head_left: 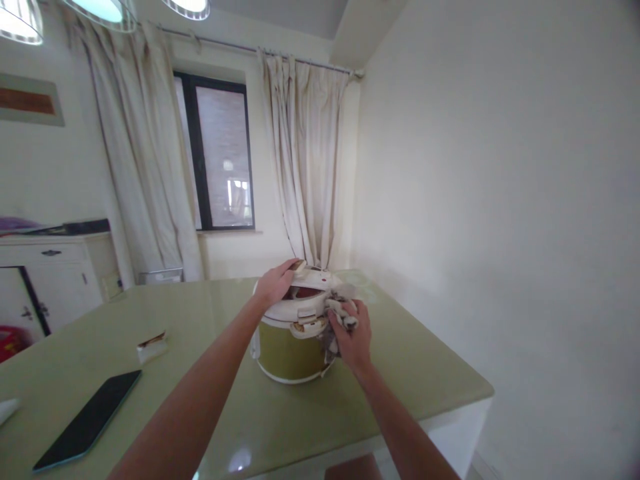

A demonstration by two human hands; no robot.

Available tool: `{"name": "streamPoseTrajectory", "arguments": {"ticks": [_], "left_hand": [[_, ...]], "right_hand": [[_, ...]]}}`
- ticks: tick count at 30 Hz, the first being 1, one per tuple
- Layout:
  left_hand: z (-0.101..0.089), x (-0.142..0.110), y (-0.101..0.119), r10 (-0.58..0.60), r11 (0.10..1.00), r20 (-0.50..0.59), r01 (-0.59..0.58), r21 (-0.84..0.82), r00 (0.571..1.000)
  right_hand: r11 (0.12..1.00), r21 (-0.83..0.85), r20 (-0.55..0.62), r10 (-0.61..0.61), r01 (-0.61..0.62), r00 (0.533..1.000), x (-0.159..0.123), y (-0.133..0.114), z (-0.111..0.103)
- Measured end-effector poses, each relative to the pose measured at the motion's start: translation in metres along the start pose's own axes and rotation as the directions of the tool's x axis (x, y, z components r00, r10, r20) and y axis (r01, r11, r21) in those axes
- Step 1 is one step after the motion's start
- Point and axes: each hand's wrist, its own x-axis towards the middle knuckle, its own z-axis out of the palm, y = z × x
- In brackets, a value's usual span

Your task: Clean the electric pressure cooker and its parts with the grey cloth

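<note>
A rice cooker (291, 353) with a white lid and a shiny olive-gold body stands upright on the pale green table. Brown stains mark the latch area at its front. My left hand (276, 283) grips the upper left of the lid, fingers curled toward the handle. In my right hand (354, 337) is a crumpled grey-and-white rag (345, 310), pressed against the right side of the cooker near the lid's rim. The rag and hand hide that side of the cooker.
A black tablet (89, 420) lies at the table's left, with a small white-and-brown packet (152, 347) beyond it. The table (420, 373) meets a white wall on the right. Behind are curtains (313, 153), a window (224, 153) and a white cabinet (60, 273).
</note>
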Motion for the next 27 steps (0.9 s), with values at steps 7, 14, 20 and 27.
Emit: {"name": "streamPoseTrajectory", "arguments": {"ticks": [7, 14, 20, 27], "left_hand": [[-0.002, 0.0, 0.002, 0.01, 1.0, 0.006, -0.01, -0.001, 1.0], [-0.002, 0.0, 0.002, 0.018, 1.0, -0.004, -0.018, 0.021, 1.0], [-0.002, 0.0, -0.001, 0.021, 1.0, 0.003, -0.021, -0.014, 1.0], [0.0, 0.002, -0.002, 0.011, 1.0, -0.004, -0.011, -0.012, 1.0]], "right_hand": [[0.948, -0.164, 0.539, -0.145, 0.272, 0.83, 0.03, -0.033, -0.049], [0.998, 0.046, 0.641, -0.068, 0.051, 0.764, 0.056, -0.033, -0.051], [0.945, 0.213, 0.504, 0.11, -0.247, 0.857, 0.026, -0.038, -0.043], [0.941, -0.27, 0.339, -0.106, 0.204, 0.935, -0.039, -0.078, -0.026]]}}
